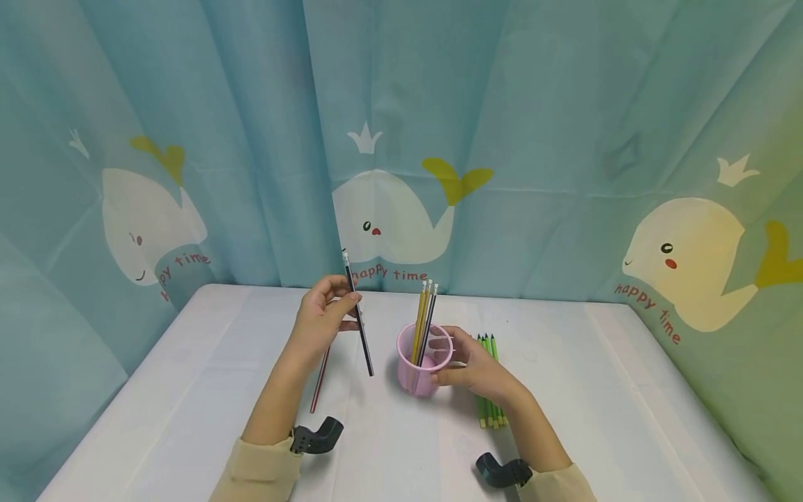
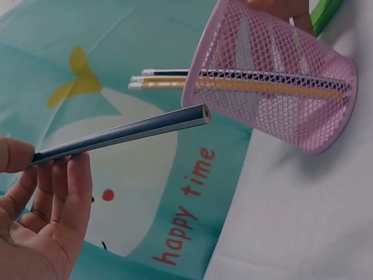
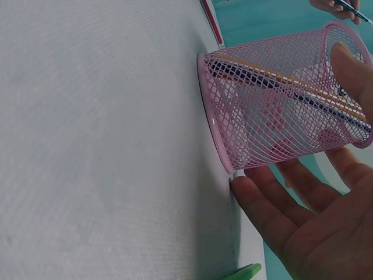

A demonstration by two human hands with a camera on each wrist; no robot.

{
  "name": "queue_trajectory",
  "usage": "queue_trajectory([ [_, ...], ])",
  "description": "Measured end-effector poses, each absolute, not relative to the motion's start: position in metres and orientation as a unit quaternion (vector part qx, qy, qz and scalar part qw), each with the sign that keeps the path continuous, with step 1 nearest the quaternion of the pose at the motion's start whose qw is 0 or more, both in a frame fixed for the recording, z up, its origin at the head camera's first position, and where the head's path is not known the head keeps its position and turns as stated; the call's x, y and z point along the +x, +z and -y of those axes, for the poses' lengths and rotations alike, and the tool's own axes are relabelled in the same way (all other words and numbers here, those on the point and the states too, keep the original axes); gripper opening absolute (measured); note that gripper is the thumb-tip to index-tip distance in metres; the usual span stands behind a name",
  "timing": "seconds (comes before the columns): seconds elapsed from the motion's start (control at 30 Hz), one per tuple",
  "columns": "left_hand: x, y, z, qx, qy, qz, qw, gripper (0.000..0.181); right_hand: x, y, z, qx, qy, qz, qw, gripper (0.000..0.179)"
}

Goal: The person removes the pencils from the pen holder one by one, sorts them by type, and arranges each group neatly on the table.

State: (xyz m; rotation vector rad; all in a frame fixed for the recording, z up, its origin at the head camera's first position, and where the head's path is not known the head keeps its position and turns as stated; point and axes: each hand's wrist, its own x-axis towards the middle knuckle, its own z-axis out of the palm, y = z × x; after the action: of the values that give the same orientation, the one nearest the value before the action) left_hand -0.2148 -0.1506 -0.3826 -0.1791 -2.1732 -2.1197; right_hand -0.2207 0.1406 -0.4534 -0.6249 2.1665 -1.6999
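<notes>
My left hand [image 1: 321, 317] pinches a dark pencil [image 1: 364, 345] between thumb and fingers. The pencil is held above the table, white eraser end up and tilted. In the left wrist view the flat, unsharpened end of the dark pencil [image 2: 145, 129] points towards the cup, apart from it. A pink mesh pencil cup [image 1: 415, 385] stands right of it, holding yellow pencils [image 1: 418, 321] and a dark pencil [image 1: 431, 317], erasers up. My right hand [image 1: 483, 369] grips the cup from the right; its thumb [image 3: 349, 70] lies near the rim and the other fingers are behind.
A red pencil [image 1: 320, 380] lies on the white table [image 1: 188, 418] beneath my left hand. Several green pencils [image 1: 491, 411] lie side by side, partly hidden by my right hand and wrist. A blue-green whale curtain [image 1: 552, 139] hangs behind the table.
</notes>
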Motion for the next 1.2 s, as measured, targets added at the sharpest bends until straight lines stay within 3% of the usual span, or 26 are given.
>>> queue_trajectory([
  [0.57, -0.219, -0.394, 0.165, -0.050, -0.604, 0.795, 0.015, 0.034, -0.221, -0.454, -0.142, -0.217, -0.596, -0.757, 0.161, 0.077],
  [1.2, -0.226, -0.416, 0.166, -0.013, -0.508, 0.861, -0.022, 0.030, -0.221, -0.453, -0.141, -0.227, -0.594, -0.755, 0.161, 0.075],
])
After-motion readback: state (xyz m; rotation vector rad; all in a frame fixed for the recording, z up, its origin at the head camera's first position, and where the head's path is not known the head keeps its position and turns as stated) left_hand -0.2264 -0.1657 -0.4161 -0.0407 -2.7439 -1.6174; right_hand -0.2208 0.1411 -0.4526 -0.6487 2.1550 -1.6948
